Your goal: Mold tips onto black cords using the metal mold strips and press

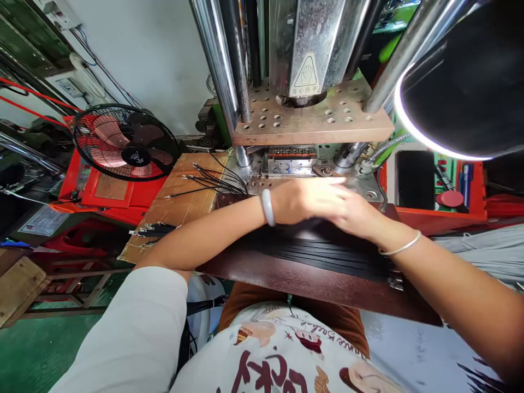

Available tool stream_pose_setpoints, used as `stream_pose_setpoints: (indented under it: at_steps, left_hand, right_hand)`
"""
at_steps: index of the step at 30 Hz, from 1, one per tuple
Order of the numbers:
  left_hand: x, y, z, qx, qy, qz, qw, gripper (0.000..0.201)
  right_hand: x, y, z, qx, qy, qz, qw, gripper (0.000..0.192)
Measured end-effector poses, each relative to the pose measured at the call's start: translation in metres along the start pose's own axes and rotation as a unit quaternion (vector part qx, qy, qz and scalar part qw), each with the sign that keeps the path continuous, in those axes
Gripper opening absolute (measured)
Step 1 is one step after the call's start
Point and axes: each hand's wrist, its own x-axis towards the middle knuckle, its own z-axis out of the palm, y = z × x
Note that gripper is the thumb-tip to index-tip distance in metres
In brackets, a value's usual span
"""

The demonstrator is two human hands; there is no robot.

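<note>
As the worker's left hand [292, 201] overlaps the right hand [355, 213], blur hides whether either grasps anything — though the left's fingers look extended. Just below, long black cables [323, 254] lie along a brown board [262, 268], metal connectors [396, 280] at their right end. Keeping the strands parallel and uncrossed would likely serve the handling best, with fingertips well clear of the press. Beyond the hands, a metal mould [292, 159] sits beneath the press's drilled plate [319, 125] — a hand-warning label [307, 73] above it. More cables rest on cardboard [166, 191] at left, near a caged fan [126, 143].
</note>
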Motion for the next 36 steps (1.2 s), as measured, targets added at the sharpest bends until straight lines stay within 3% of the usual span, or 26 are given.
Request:
stream_pose_setpoints:
  at_steps: [3, 5, 9, 11, 14, 15, 17, 19, 21, 24, 26, 28, 30, 33, 34, 36]
  left_hand:
    - [-0.012, -0.034, -0.003, -0.031, 0.199, -0.097, 0.975, 0.019]
    - [-0.020, -0.054, -0.005, -0.030, 0.258, -0.125, 0.957, 0.025]
    - [-0.026, -0.072, 0.002, 0.009, 0.236, -0.170, 0.957, 0.015]
    - [-0.027, -0.072, 0.007, 0.003, 0.231, -0.172, 0.958, 0.011]
    - [-0.026, -0.068, 0.011, -0.067, 0.249, -0.175, 0.950, 0.020]
    - [-0.026, -0.067, 0.011, -0.084, 0.251, -0.175, 0.948, 0.022]
    - [-0.025, -0.064, 0.009, -0.080, 0.241, -0.173, 0.952, 0.022]
    - [-0.025, -0.063, 0.006, -0.050, 0.222, -0.163, 0.960, 0.022]
    - [-0.027, -0.062, 0.004, -0.015, 0.200, -0.148, 0.968, 0.024]
    - [-0.035, -0.062, 0.009, 0.070, 0.187, -0.125, 0.972, 0.018]
    - [-0.042, -0.059, 0.020, 0.121, 0.204, -0.125, 0.963, 0.017]
    - [-0.048, -0.051, 0.035, 0.166, 0.207, -0.151, 0.952, 0.020]
    - [-0.053, -0.040, 0.050, 0.237, 0.152, -0.202, 0.938, 0.020]
    - [-0.057, -0.019, 0.064, 0.361, 0.035, -0.271, 0.892, 0.022]
    - [-0.057, -0.012, 0.065, 0.386, 0.026, -0.274, 0.880, 0.023]
    - [-0.059, -0.004, 0.065, 0.400, 0.061, -0.258, 0.877, 0.027]
  right_hand:
    - [-0.008, 0.016, 0.008, -0.007, -0.042, 0.034, 0.999, 0.033]
    - [-0.017, 0.014, 0.016, -0.009, -0.044, 0.059, 0.997, 0.031]
    - [-0.027, -0.012, 0.028, 0.029, -0.010, 0.100, 0.994, 0.026]
    - [-0.021, -0.025, 0.028, 0.082, 0.044, 0.125, 0.988, 0.025]
    - [-0.001, -0.033, 0.025, 0.183, 0.172, 0.188, 0.950, 0.035]
    - [0.007, -0.034, 0.025, 0.243, 0.182, 0.204, 0.931, 0.039]
    - [0.021, -0.034, 0.025, 0.383, 0.132, 0.228, 0.885, 0.036]
    - [0.027, -0.034, 0.025, 0.459, 0.074, 0.250, 0.849, 0.026]
    - [0.025, -0.033, 0.023, 0.424, 0.065, 0.269, 0.863, 0.024]
    - [0.010, -0.031, 0.020, 0.244, 0.082, 0.258, 0.931, 0.022]
    - [-0.003, -0.032, 0.017, 0.112, 0.078, 0.219, 0.966, 0.021]
    - [-0.012, -0.036, 0.015, 0.032, 0.084, 0.160, 0.983, 0.020]
    - [-0.017, -0.042, 0.013, 0.031, 0.115, 0.102, 0.988, 0.018]
    - [-0.018, -0.051, 0.012, 0.102, 0.153, 0.030, 0.982, 0.011]
    - [-0.017, -0.053, 0.012, 0.118, 0.152, 0.013, 0.981, 0.008]
    - [-0.017, -0.056, 0.013, 0.128, 0.138, -0.008, 0.982, 0.007]
